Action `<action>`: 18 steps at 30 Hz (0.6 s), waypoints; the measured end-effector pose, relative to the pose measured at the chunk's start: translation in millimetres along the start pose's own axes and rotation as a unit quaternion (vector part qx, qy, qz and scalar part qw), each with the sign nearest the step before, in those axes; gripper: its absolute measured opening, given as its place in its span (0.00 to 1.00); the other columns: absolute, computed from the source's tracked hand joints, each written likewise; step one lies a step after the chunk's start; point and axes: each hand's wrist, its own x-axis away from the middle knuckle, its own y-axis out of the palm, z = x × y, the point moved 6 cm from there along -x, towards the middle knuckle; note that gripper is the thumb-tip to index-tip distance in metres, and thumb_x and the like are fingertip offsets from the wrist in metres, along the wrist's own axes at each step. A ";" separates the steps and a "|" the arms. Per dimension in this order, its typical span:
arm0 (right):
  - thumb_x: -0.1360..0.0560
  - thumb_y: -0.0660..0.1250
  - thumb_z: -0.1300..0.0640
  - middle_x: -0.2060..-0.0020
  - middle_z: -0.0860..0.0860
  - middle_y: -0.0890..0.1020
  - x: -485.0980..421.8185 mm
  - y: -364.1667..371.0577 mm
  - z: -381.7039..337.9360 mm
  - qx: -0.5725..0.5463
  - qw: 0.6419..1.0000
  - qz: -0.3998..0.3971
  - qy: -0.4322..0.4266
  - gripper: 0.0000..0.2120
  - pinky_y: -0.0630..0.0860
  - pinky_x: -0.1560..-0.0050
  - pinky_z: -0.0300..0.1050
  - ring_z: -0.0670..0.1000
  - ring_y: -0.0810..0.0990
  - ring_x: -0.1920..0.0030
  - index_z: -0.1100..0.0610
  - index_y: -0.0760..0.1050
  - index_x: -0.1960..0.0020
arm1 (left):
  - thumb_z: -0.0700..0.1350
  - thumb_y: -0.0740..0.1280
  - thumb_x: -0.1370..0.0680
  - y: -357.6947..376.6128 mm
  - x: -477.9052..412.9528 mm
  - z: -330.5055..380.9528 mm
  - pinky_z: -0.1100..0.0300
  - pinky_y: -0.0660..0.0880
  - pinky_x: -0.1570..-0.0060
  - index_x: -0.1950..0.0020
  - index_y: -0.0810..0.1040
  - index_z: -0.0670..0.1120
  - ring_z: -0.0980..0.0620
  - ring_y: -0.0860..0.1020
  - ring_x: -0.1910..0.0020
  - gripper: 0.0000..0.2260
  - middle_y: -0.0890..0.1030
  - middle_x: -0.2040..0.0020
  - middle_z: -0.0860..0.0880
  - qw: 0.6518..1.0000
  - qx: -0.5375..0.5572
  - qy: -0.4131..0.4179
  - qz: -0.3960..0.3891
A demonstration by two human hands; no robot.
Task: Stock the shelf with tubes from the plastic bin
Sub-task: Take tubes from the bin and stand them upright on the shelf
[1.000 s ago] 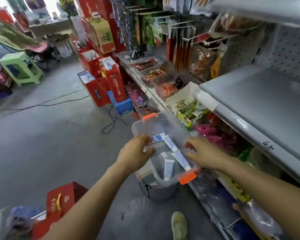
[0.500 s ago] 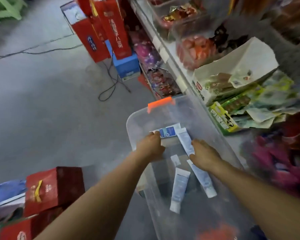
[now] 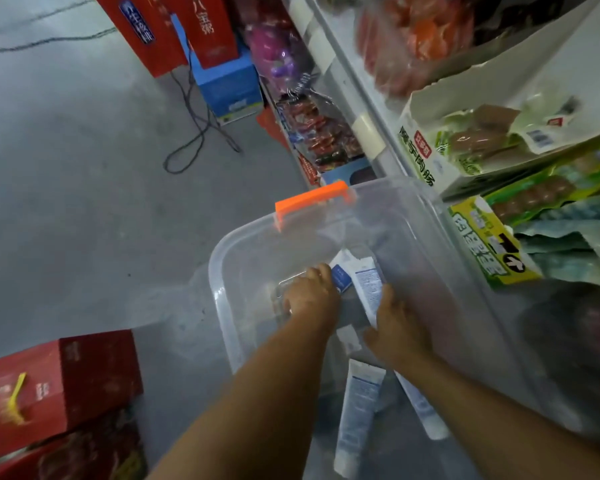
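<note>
Reaches with both bare forearms down into the plastic bin [image 3: 215, 268], clear-walled, just beside the shelf [image 3: 347, 88].

Nearest, on the bin's bottom: a loose tube [image 3: 357, 410], white with pale blue print, lying flat, touching neither hand.

Closes the right hand [image 3: 397, 329] round a long white tube [image 3: 369, 289] at its middle, thumb on one side, fingers curled over the other, grip clamped on it. Fine print legible as a block on the far half only; near half poking out from under the wrist, middle hidden by the hand.

Between the wrists, a small white piece [image 3: 349, 337], too blurred to name.

Curls the left hand [image 3: 310, 301] knuckles-up, fingers down against a blue-labelled tube [image 3: 342, 278] touching the far end of the long one. Cannot tell whether that grip pinches the tube or merely touches it: fingertips hidden under the knuckles, most of the tube covered.

Farther on, an orange latch [image 3: 312, 202] on the bin's far rim.

On the right, on the shelf: a torn white carton [image 3: 430, 157] and green packets [image 3: 492, 247], smeared by motion, cut off at the frame edge.

On the left, a red box [image 3: 63, 386] with a yellow handle.

Farthest, on the grey floor [image 3: 84, 168]: tall red cartons [image 3: 174, 26], a blue box [image 3: 227, 84], a dark cable [image 3: 194, 129] in loose loops.
</note>
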 end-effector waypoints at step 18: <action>0.30 0.69 0.53 0.73 0.52 0.78 238.7 -62.6 -5.0 -0.453 0.882 0.131 0.006 0.07 0.70 0.77 0.40 0.51 0.75 0.78 0.56 0.75 0.58 | 0.51 0.68 0.27 -59.0 291.3 -25.0 0.42 0.80 0.54 0.47 0.64 0.51 0.38 0.82 0.54 0.15 0.80 0.49 0.44 0.881 0.446 0.043 0.152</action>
